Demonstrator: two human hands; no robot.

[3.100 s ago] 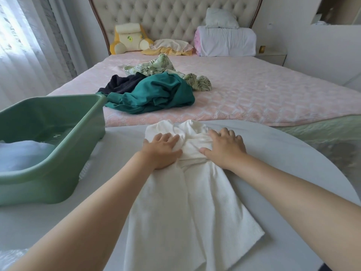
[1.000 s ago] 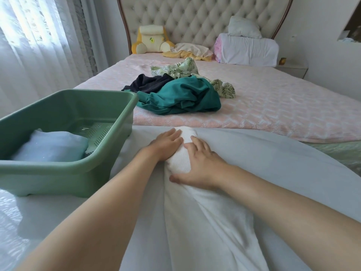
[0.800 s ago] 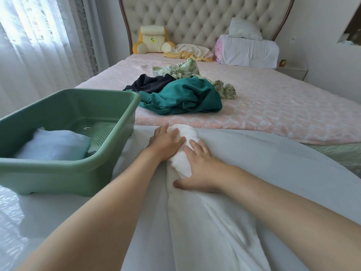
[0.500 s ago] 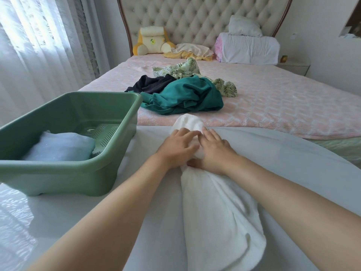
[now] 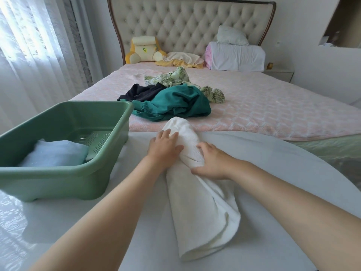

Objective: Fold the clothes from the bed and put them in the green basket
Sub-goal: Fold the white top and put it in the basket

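Observation:
A white garment (image 5: 203, 208) lies on the round white table (image 5: 283, 192) as a long narrow strip, its far end bunched up toward the bed. My left hand (image 5: 163, 148) rests flat on the strip's left side near that end. My right hand (image 5: 214, 163) grips the right side, fingers curled over the cloth and thumb along its edge. The green basket (image 5: 64, 178) stands on the table to the left and holds a folded pale blue cloth (image 5: 54, 153). On the pink bed (image 5: 273, 106) lie a teal garment (image 5: 175, 104), a black one (image 5: 140, 92) and a leaf-print one (image 5: 172, 79).
Pillows (image 5: 236, 55), a yellow plush cushion (image 5: 143, 49) and a cream and yellow cloth (image 5: 181, 58) sit by the tufted headboard. A sheer curtain (image 5: 39, 55) hangs at the left. A bedside table (image 5: 279, 74) stands at the right.
The white garment went from spread out to a narrow lengthwise strip. Both hands have slid toward me along it, and its far end now bulges up beyond them.

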